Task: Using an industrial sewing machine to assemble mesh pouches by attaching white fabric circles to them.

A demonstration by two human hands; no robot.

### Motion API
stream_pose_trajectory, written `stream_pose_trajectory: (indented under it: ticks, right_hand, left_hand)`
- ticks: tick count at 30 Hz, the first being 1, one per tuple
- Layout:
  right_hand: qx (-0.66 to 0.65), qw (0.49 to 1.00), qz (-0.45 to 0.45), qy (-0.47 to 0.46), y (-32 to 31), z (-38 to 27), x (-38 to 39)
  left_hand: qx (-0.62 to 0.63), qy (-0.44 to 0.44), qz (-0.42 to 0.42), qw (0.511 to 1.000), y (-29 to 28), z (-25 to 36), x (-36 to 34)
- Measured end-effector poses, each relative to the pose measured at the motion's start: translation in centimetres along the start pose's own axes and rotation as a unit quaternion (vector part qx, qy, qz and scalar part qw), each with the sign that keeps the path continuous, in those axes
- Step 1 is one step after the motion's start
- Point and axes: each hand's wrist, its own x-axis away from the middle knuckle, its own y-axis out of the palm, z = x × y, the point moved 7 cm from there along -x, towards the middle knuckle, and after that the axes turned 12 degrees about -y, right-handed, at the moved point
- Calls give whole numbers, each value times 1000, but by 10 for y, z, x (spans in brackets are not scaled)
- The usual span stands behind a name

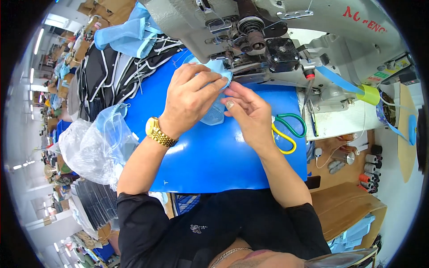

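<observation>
A piece of light blue fabric [219, 68] with a mesh part [213, 117] lies at the needle area of a grey industrial sewing machine [178, 22]. My left hand [191, 96], with a gold watch at the wrist, is closed over the fabric, its fingertips pressed on the edge beside the machine's arm. Just to its right, my right hand [248, 111] pinches the same edge between thumb and fingers. Part of the fabric is hidden under my left hand. Scissors [288, 133] with one green and one yellow handle lie right of my right wrist.
A glossy blue sheet [214, 165] covers the worktop. Black pieces with white trim [107, 76], light blue mesh pieces [127, 35] and a clear plastic bag [87, 147] lie at the left. Blue tape [337, 79] runs to the machine. Thread spools [370, 169] and a cardboard box [348, 210] are at the right.
</observation>
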Motion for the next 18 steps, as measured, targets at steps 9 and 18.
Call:
stream_pose_trajectory:
  ticks: [9,18]
  right_hand:
    - [-18,1000,5,14,2,5,-5]
    - [21,999,-27,29,-1,-2,-10]
  left_hand:
    - [-43,12,16,999,0,12,1]
    - [-73,-17,21,997,4,18,-7]
